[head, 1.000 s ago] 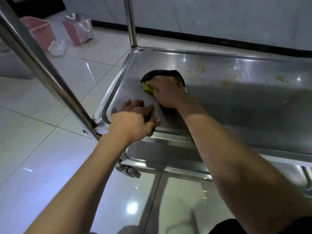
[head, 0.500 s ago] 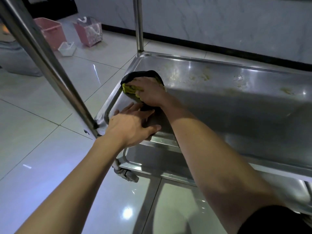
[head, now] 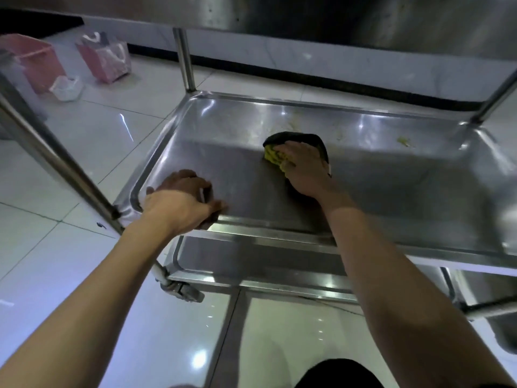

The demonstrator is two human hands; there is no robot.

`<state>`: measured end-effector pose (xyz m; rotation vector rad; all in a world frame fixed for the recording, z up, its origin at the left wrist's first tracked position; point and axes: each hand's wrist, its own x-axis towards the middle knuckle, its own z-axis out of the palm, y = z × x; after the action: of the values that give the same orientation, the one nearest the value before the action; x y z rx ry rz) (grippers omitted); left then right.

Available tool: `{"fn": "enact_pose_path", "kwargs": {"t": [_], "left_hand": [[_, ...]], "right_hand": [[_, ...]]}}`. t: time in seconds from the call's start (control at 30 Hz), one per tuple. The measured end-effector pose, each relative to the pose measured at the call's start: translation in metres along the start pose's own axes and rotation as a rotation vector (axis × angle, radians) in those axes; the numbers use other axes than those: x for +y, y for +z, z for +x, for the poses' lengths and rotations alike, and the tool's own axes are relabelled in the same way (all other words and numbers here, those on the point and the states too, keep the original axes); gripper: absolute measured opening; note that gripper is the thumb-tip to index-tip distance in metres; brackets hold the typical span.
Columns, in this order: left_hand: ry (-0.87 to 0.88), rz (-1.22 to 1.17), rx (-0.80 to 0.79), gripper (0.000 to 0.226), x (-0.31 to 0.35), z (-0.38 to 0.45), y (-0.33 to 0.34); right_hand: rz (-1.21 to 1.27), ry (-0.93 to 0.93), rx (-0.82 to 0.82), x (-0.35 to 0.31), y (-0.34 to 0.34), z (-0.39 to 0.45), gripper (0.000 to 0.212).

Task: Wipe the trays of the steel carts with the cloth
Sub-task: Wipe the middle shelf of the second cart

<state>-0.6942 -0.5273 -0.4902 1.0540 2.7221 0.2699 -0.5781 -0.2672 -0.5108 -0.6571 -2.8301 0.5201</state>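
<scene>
R hand (head: 303,169) pressed flat on cloth (head: 282,145) in steel tray (head: 363,175); L hand (head: 181,203) gripped tray's near rim, fingers curled.

Two hands in shot: left hand (head: 181,203), right hand (head: 303,166). One cloth (head: 282,152), yellow and dark. Steel trays, three showing: middle tray (head: 391,191), lower tray (head: 251,261), upper tray (head: 307,12) overhead. Two pink baskets (head: 33,60) (head: 107,58) on floor. One white container (head: 67,86). One caster wheel (head: 183,291).
</scene>
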Motion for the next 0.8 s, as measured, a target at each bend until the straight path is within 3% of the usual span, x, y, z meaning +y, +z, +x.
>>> {"fn": "enact_pose_path", "kwargs": {"t": [0.17,0.33,0.8], "left_hand": [[0.005,0.028,0.021,0.045,0.007,0.005,0.000],[0.055,0.036,0.045,0.046,0.008,0.000,0.002],[0.060,-0.006,0.084,0.043,-0.003,-0.004,0.009]], "right_hand": [[-0.095,0.185,0.111,0.067,-0.035,-0.051,0.048],[-0.082,0.178,0.093,0.085,-0.048,-0.060,0.046],[-0.013,0.011,-0.089,-0.075,0.032,-0.006,0.051]]}}
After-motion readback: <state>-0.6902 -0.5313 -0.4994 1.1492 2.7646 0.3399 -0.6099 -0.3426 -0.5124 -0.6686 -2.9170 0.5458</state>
